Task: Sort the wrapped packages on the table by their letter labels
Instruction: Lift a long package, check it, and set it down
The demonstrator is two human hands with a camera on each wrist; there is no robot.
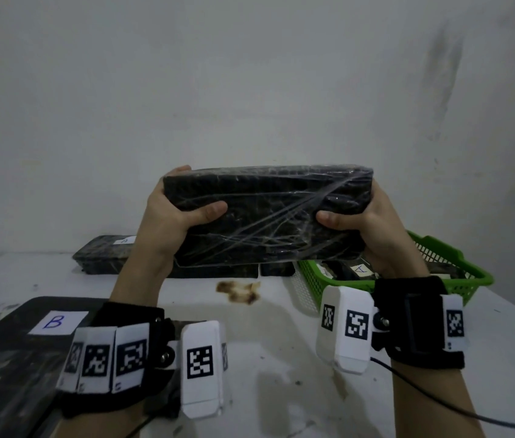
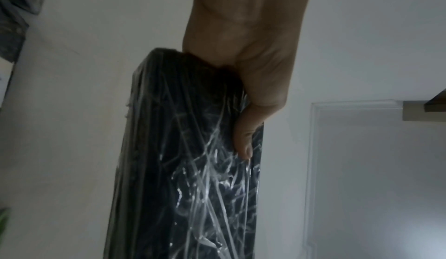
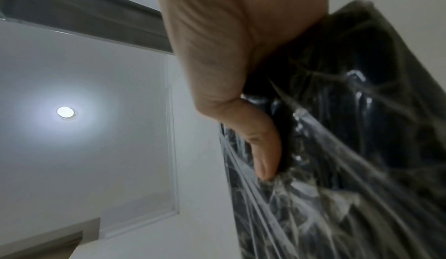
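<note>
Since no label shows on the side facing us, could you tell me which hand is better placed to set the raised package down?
It depends on the hidden letter. The left hand is nearer the B-labelled package; the right hand is above the green basket with an A label. Both share the grip on the raised package.

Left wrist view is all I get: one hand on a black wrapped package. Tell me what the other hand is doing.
Observer: The right hand grips the package's other end, up above the table.
Operator: Read me its label.
Observer: No label shows on the face turned to the head camera.
Operator: Find me the B label.
Observer: The B label lies on a dark flat thing at the table's near left.
</note>
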